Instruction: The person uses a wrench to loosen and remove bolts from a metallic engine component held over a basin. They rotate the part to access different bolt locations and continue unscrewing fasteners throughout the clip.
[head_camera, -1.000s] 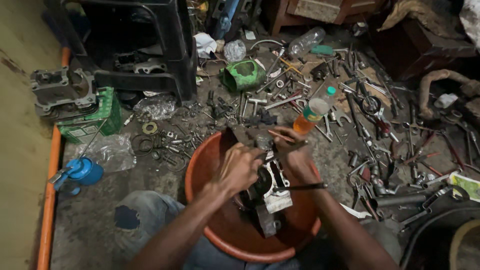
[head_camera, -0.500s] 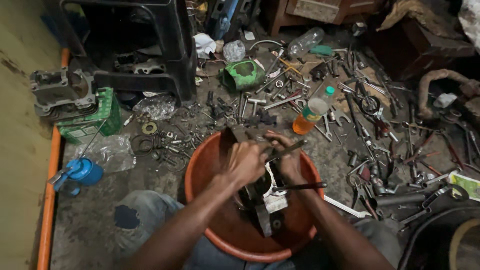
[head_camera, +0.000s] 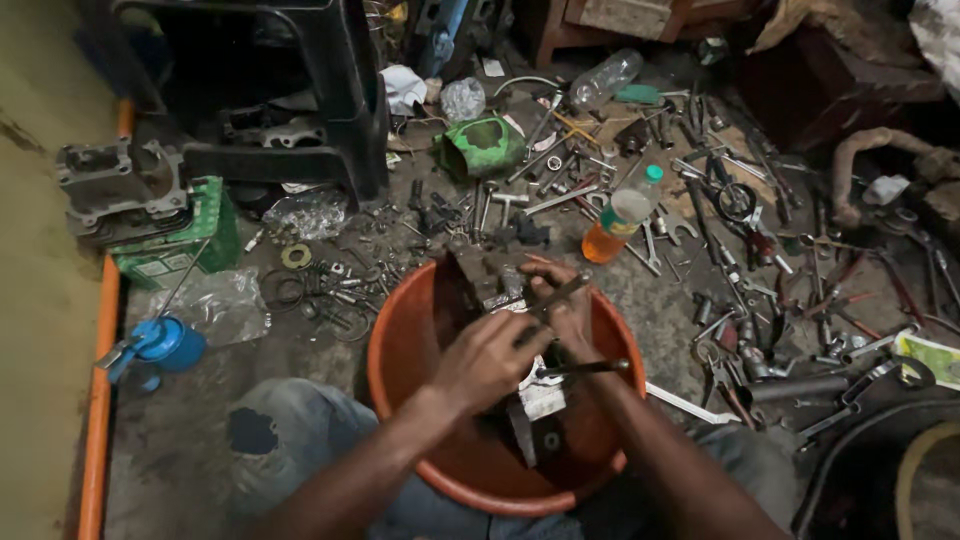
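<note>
While both hands work inside the orange basin (head_camera: 400, 400) at lower centre of the frame, the step in hand looks like cleaning or stripping a greasy metal engine part (head_camera: 520, 400) that stands in the basin.

Left hand (head_camera: 490, 360): curled down over the top of the part, fingers closed on it, steadying it. Forearm enters from the lower left.

Right hand (head_camera: 565, 315): fingers closed round a slim dark tool (head_camera: 555, 297), angled up toward the basin's far rim; forearm enters from the lower right. A second thin rod (head_camera: 585, 368) lies across the part just below; whether a finger holds it, cannot tell.

Judgement: the next move calls for a firm left-hand hold while the tool works at the part's upper end.

Surroundings: loose spanners (head_camera: 560, 195) and washers on the floor above the basin; bottle of orange liquid (head_camera: 615, 228) just beyond its upper right rim; blue oil can (head_camera: 165, 345) at left.
</note>
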